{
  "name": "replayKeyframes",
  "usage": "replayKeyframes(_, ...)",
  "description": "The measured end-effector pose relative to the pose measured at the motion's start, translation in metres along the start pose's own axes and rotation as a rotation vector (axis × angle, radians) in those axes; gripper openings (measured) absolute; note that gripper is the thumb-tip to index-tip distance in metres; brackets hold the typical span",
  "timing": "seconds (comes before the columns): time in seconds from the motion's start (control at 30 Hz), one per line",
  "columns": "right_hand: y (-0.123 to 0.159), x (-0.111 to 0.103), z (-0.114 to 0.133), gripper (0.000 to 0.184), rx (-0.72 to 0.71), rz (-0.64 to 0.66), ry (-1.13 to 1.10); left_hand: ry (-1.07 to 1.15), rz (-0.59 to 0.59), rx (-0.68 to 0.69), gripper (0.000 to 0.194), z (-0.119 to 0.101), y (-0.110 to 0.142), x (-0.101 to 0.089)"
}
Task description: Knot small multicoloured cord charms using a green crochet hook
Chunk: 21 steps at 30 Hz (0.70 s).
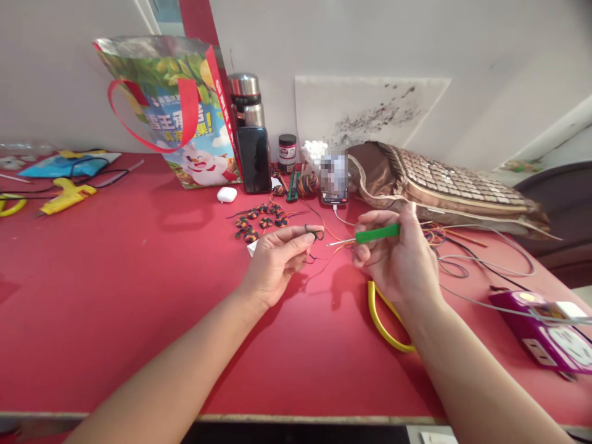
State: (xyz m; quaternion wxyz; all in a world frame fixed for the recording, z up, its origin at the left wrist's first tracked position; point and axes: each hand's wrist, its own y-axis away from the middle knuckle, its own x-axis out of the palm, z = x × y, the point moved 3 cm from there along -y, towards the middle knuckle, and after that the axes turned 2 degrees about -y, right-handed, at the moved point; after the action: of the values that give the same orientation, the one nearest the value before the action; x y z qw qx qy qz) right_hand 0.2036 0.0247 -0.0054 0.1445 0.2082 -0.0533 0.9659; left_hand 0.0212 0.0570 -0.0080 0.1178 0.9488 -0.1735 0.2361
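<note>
Between the thumb and fingers of my left hand point(280, 256) is pinched a small loop of dark green yarn point(315, 233). My right hand point(402, 259) grips a crochet hook point(377, 234) by its green handle. The hook's thin metal tip points left and is a short gap away from the loop. Orange and dark strands of yarn hang around both hands. Just beyond my left hand, several small multicoloured crocheted pieces point(266, 222) lie on the red table point(139, 296). A ball of multicoloured yarn point(308, 184) sits farther back.
A yellow-handled tool point(386, 324) lies under my right forearm. Cables cross to a purple power strip point(546, 333) at right. At the back stand a shopping bag point(203, 123), a dark phone point(254, 160), a lit phone point(334, 179) and a brown bag point(444, 179). A yellow glue gun point(67, 195) lies left.
</note>
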Motion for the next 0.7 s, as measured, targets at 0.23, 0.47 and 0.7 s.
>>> replayKeyframes(0.23, -0.002, 0.000, -0.004, 0.059, 0.188, -0.008, -0.043, 0.032, 0.001, -0.014, 0.025, -0.001, -0.001, -0.001)
replayKeyframes(0.47, 0.010, 0.015, 0.000, 0.059, 0.180, 0.308, 0.314, 0.068, -0.030, -0.011, 0.030, 0.000, -0.006, -0.006)
replayKeyframes(0.7, 0.021, 0.026, -0.006, 0.056, 0.193, 0.507, 0.524, 0.053, -0.004, -0.072, 0.032, 0.001, -0.002, -0.002)
